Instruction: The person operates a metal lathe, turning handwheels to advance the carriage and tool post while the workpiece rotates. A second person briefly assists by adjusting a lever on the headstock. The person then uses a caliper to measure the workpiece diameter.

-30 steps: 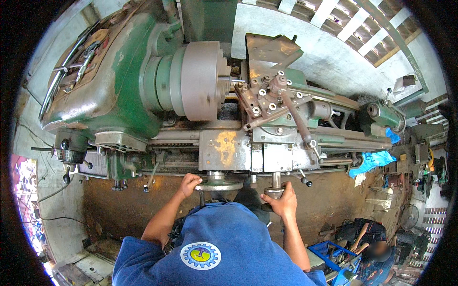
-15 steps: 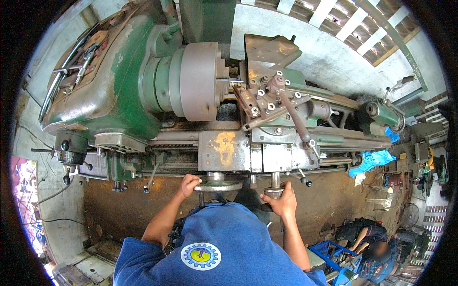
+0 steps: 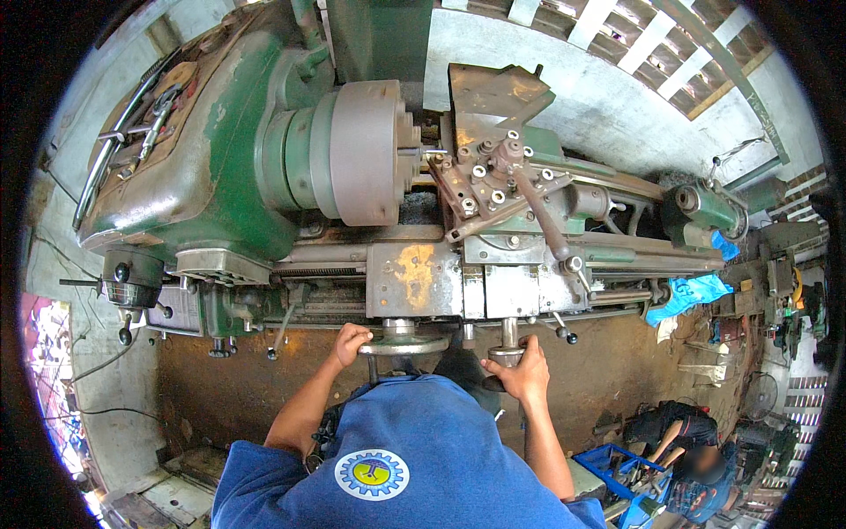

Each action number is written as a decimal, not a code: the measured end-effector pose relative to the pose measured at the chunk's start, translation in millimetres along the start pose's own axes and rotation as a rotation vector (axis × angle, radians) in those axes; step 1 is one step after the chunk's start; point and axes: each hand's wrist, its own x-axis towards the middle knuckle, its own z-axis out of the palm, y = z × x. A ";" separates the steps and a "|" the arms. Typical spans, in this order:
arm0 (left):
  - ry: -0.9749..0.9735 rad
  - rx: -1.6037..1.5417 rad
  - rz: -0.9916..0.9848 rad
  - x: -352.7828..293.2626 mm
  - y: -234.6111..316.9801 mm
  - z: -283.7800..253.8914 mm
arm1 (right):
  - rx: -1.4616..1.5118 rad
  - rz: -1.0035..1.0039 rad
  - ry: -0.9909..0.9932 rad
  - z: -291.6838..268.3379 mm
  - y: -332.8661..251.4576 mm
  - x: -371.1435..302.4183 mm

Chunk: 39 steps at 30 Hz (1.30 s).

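The large handwheel (image 3: 414, 344) sits just below the centre of the frame, seen nearly edge-on. Your left hand (image 3: 351, 342) is at the left end of its rim, fingers curled closed over the metal. To the right, lower centre, is the small handwheel (image 3: 504, 355) on its short shaft. Your right hand (image 3: 527, 372) wraps its right side, with the fingers bent around it and the thumb reaching left along its lower edge; the far fingertips are hidden, so you cannot tell how tightly they close.

Directly above both wheels is the lathe's carriage (image 3: 414, 273), its front worn to a yellow-orange patch. Above and right of that, the tool post (image 3: 502, 176) carries a long handle (image 3: 542, 216) slanting down to the right. The grey chuck (image 3: 357, 154) stands at upper centre, just left of the tool post, against the green headstock (image 3: 238, 167) filling the upper left. Hand tools (image 3: 159, 123) lie on top of it. A blue cloth (image 3: 692, 295) hangs at the right. At lower right, a co-worker (image 3: 701, 494) is beside a blue crate (image 3: 617, 467).
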 end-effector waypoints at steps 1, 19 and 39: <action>0.005 0.003 0.006 0.3 0.4 -0.2 | 0.006 -0.003 0.000 -0.2 -0.2 0.0; -0.108 -0.020 -0.057 2.9 -5.1 -7.0 | 0.014 0.002 -0.011 -0.7 -0.5 0.0; -0.098 0.000 -0.043 3.0 0.7 -5.6 | 0.002 0.003 -0.007 1.3 1.5 0.7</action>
